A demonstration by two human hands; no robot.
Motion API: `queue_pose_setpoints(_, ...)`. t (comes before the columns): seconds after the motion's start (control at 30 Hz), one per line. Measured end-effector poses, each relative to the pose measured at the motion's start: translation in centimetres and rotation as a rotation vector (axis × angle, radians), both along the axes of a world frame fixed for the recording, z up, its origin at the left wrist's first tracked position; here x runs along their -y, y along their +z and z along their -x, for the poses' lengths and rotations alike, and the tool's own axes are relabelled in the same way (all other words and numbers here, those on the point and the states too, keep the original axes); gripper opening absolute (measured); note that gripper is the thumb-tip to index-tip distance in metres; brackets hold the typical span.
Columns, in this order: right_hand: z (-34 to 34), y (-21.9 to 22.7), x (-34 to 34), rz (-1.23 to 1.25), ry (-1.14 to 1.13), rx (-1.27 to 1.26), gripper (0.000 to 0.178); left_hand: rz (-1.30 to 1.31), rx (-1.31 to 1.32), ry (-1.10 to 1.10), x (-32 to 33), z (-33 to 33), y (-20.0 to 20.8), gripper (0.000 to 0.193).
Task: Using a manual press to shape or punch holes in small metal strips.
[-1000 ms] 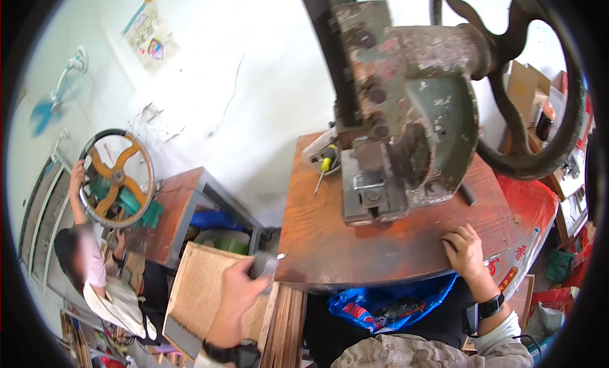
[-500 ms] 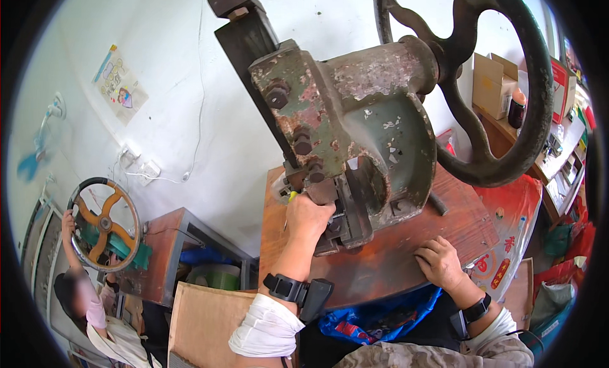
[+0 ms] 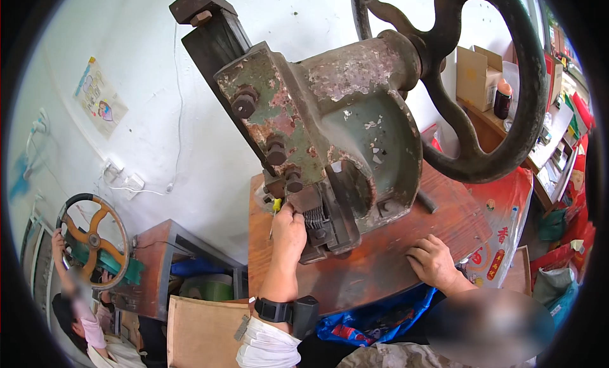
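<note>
Left hand (image 3: 289,235) moved from over wooden board (image 3: 204,333) to press (image 3: 346,108) at seven o'clock, grip's hold unclear; right hand (image 3: 433,263) rests released, loosely curled, on tabletop (image 3: 374,260), five o'clock.

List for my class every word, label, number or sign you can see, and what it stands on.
Wall poster: coloured lettering, too small to read surely.
Red-and-clear plastic sheet right of the table: large printed characters, not copied out here.
Dark bottle: any label is too small to read.
Metal machine: no lettering shows.
</note>
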State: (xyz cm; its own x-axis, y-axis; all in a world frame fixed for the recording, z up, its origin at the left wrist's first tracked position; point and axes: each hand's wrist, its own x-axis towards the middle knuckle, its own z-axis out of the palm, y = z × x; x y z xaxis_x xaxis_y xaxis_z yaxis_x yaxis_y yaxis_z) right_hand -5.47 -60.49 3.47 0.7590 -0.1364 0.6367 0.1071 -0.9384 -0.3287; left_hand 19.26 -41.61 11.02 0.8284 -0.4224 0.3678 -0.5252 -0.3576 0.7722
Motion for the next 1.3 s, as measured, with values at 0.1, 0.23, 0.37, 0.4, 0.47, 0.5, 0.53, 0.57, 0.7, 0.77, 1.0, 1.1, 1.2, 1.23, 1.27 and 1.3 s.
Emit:
queue_pose_setpoints(0.1,0.0,0.2,-0.1,-0.004,0.009,-0.005,0.017,0.004,-0.249,-0.131,-1.5,-1.1,0.8,0.03)
queue_pose_setpoints(0.23,-2.7,1.6,-0.2,-0.185,0.08,0.068,0.018,0.079,-0.084,-0.096,-1.3,-1.8,-0.5,0.02)
queue_pose_setpoints(0.37,-8.2,5.4,-2.5,-0.19,0.217,0.194,0.027,0.005,0.216,0.036,-0.4,-0.7,-1.9,0.024)
queue_pose_setpoints(0.4,-9.5,6.0,-3.2,-0.183,0.22,0.193,0.027,0.034,0.197,-0.034,-0.6,-1.4,-2.3,0.027)
queue_pose_setpoints(0.47,-12.1,6.1,-4.5,-0.198,0.103,0.228,0.044,0.027,0.198,-0.038,-0.4,-1.6,-2.6,0.029)
queue_pose_setpoints(0.5,-13.2,6.0,-4.9,-0.193,0.101,0.224,0.044,0.017,0.205,-0.043,-0.3,-1.6,-2.7,0.032)
queue_pose_setpoints(0.53,-14.3,5.9,-5.4,-0.206,0.083,0.205,0.051,0.02,0.202,-0.042,-0.5,-1.9,-3.1,0.032)
queue_pose_setpoints(0.57,-15.1,5.9,-5.7,-0.219,0.064,0.186,0.059,0.055,0.206,-0.063,-0.5,-2.2,-3.7,0.033)
queue_pose_setpoints(0.7,-16.3,6.6,-5.0,-0.306,0.061,0.084,0.063,0.076,0.15,-0.08,0.1,-2.4,-4.2,0.036)
queue_pose_setpoints(0.77,-16.0,6.9,-5.1,-0.352,0.113,0.049,0.065,0.102,0.137,-0.037,0.0,-2.2,-4.5,0.037)
queue_pose_setpoints(1.0,-16.5,6.6,-4.9,-0.331,0.063,-0.013,0.065,-0.009,0.197,0.001,0.2,-1.8,-4.1,0.038)
queue_pose_setpoints(1.1,-16.5,6.7,-5.8,-0.363,0.1,0.04,0.063,0.132,0.171,-0.041,-0.2,-1.9,-3.9,0.038)
queue_pose_setpoints(1.2,-16.9,7.1,-6.7,-0.311,-0.077,0.075,0.065,0.137,0.196,-0.06,0.2,-2.1,-4.3,0.038)
queue_pose_setpoints(1.23,-17.0,7.2,-6.9,-0.313,-0.098,0.051,0.067,0.137,0.198,-0.058,0.0,-2.0,-4.1,0.038)
queue_pose_setpoints(1.27,-17.1,7.2,-7.0,-0.316,-0.119,0.028,0.069,0.141,0.172,-0.085,-0.2,-1.7,-3.7,0.038)
queue_pose_setpoints(1.3,-16.9,7.2,-6.7,-0.316,-0.119,0.03,0.069,0.145,0.146,-0.113,-0.2,-1.6,-3.4,0.038)
